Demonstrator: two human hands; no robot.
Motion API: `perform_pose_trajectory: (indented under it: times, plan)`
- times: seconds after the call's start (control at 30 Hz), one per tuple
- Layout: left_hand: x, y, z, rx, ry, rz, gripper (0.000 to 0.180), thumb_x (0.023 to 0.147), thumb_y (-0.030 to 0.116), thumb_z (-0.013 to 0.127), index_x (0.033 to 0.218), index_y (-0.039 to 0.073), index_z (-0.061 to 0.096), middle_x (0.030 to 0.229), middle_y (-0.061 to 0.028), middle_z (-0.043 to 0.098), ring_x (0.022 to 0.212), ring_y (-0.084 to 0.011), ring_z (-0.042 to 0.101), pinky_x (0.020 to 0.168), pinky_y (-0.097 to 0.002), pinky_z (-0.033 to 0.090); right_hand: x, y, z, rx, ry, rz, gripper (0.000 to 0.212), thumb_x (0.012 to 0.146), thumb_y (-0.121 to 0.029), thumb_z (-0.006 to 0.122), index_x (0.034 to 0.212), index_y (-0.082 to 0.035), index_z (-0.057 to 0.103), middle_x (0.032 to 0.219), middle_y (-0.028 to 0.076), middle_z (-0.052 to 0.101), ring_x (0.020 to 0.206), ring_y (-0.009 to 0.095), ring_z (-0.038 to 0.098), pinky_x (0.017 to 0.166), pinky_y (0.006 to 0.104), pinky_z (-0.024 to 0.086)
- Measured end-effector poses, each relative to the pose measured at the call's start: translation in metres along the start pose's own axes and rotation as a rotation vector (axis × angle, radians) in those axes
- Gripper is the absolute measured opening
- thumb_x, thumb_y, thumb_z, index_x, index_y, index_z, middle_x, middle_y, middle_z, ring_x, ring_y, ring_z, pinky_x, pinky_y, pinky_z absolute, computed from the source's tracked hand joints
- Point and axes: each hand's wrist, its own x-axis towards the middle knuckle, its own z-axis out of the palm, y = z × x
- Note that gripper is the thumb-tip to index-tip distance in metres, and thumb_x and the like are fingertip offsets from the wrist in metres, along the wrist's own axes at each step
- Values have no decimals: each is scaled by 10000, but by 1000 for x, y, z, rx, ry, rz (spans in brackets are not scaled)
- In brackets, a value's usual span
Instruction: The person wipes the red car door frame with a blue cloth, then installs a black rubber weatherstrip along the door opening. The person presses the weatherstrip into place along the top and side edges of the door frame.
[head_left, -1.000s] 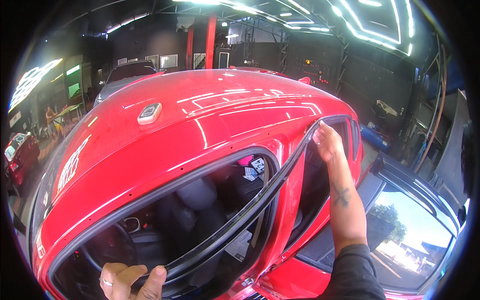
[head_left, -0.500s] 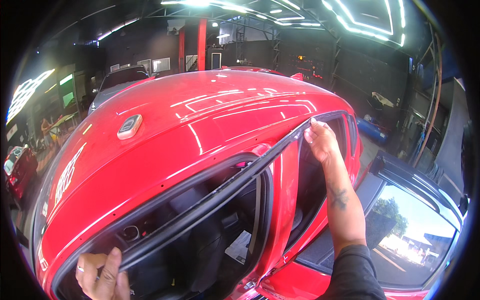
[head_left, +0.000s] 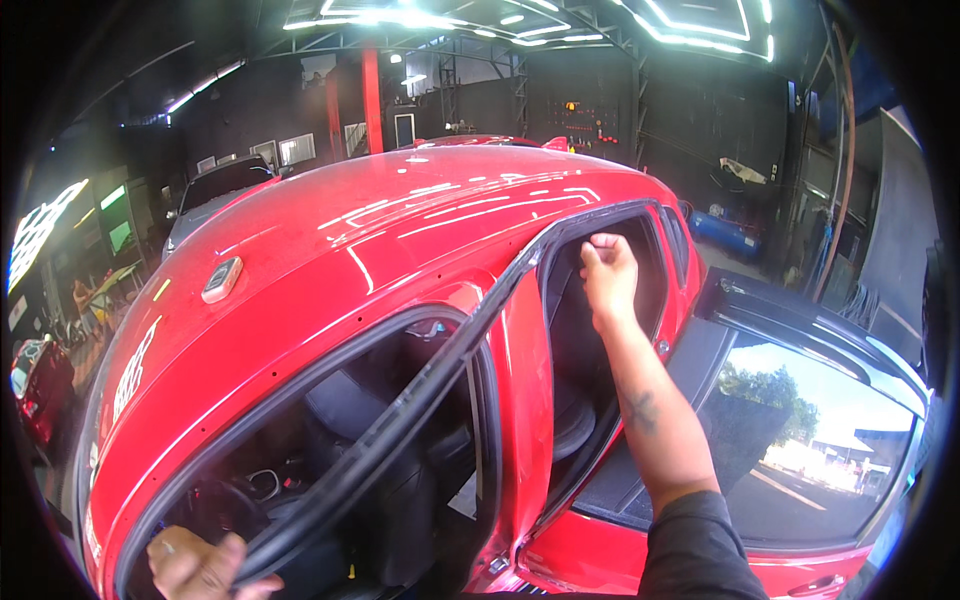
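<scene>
A long black rubber weatherstrip (head_left: 415, 388) slants across the front door opening of a red car (head_left: 420, 255). Its near end is gripped by my left hand (head_left: 195, 563) at the lower left, with the fingers wrapped round it. The far part of the strip lies against the roof edge above the rear door opening. My right hand (head_left: 610, 275) is apart from the strip, in front of the dark rear opening. Its fingers are curled in, and nothing shows between them.
A small light-coloured device (head_left: 222, 280) lies on the roof. Small holes run along the roof edge. An opened red door (head_left: 800, 560) with a reflecting window stands at the right. Farther back are a blue tank (head_left: 725, 232), a grey car (head_left: 222, 190) and a red post (head_left: 372, 100).
My right hand has let go of the strip and dropped slightly away from it. The strip's far part now rests at the roof edge. The view has shifted a little to the right.
</scene>
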Motion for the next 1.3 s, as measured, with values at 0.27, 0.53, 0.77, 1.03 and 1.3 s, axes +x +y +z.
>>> perform_pose_trajectory:
  times: [0.27,0.53,0.77,1.03,1.3]
  plan:
    - [17,35,-9,-236,-136,-52,424,795,94,980,1189,37,834,753,-22,640,596,-195,604,572,-375,516,-15,12,15,-461,-79,-664,663,934,-19,761,1567,-71,573,1662,234,521,1462,430,539,1252,504,432]
    - [36,50,-13,-170,-105,78,345,846,118,905,1186,106,845,830,9,627,625,-137,557,571,-313,411,-25,-33,-2,-508,-168,-1045,360,825,29,874,1165,-77,817,1284,103,792,1257,331,697,1099,441,564]
    - [34,40,-22,-24,24,74,280,815,146,902,1089,128,848,863,0,638,691,-123,578,678,-286,417,-28,-46,1,-499,-212,-1198,280,818,2,901,1079,-46,810,1105,104,816,1047,311,760,935,410,623]
    - [28,18,-7,-35,209,38,294,833,149,920,1118,205,875,881,30,630,692,-105,579,643,-281,391,-37,-38,21,-502,-149,-1147,225,893,50,831,1110,-11,819,1122,155,821,1050,336,788,953,411,624]
    - [10,-12,-3,-78,226,138,304,828,147,918,1129,170,887,891,19,647,698,-106,586,591,-268,379,-42,-46,32,-640,-98,-1269,250,884,77,787,1122,5,803,1107,149,805,1000,340,769,931,429,624]
